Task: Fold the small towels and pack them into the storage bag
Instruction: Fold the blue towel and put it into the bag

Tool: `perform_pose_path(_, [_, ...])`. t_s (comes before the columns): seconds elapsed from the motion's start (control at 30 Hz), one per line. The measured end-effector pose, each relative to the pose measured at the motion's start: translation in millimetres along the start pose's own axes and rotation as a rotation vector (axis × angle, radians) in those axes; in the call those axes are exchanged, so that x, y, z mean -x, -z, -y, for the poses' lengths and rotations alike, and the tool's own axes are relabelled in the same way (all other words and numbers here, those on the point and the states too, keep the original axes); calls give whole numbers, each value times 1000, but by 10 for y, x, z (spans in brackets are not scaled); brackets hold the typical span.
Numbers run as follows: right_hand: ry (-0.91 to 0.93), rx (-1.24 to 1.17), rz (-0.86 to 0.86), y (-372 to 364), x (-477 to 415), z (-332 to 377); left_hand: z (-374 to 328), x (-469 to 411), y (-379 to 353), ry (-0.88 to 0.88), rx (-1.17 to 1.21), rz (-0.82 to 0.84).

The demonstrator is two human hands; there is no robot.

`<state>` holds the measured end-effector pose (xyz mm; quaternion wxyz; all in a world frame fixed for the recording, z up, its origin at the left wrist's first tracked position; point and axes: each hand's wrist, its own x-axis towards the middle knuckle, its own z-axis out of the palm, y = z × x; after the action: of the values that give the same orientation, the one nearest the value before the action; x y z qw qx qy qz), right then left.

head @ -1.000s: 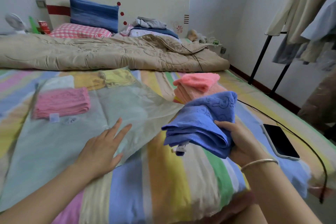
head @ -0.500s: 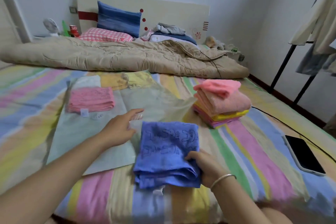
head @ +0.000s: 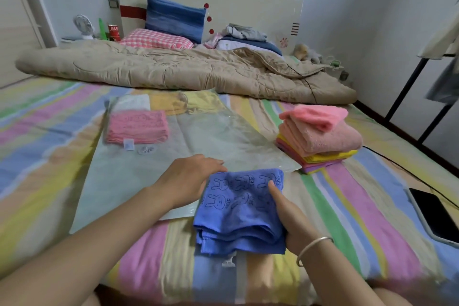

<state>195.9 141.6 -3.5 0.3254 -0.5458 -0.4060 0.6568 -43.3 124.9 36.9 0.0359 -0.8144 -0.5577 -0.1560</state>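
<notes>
A folded blue towel printed with rabbits lies on the striped bed at the near edge of the clear storage bag. My right hand grips the towel's right side, thumb on top. My left hand rests at the towel's upper left corner on the bag's open edge, fingers spread. Inside the bag, at its far left, lies a folded pink towel. A stack of folded pink, yellow and peach towels stands to the right of the bag.
A black phone lies at the right edge of the bed, with a black cable running past it. A beige quilt is bunched across the far side. Clothes hang on a black rack at right.
My right hand brought the blue towel down from the air and laid it flat at the bag's near edge. My left hand slid over to the towel's corner.
</notes>
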Motion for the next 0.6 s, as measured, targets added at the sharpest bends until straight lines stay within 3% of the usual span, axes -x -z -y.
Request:
perform_pose_path(0.13, [99,218,-41,-4,-9,96,-2,62,-41,9,27,-25])
perform_pose_path(0.27, [75,477,33,-68,-94,227,29,59,-138,-52,-58,-74])
perform_pose_path(0.47, [89,720,125,-192,-346,473,-37,73,-92,-157,-147,-168])
perform_pose_path(0.6, [161,767,76,-302,-609,552,-25,68,-123,-133,-106,-166])
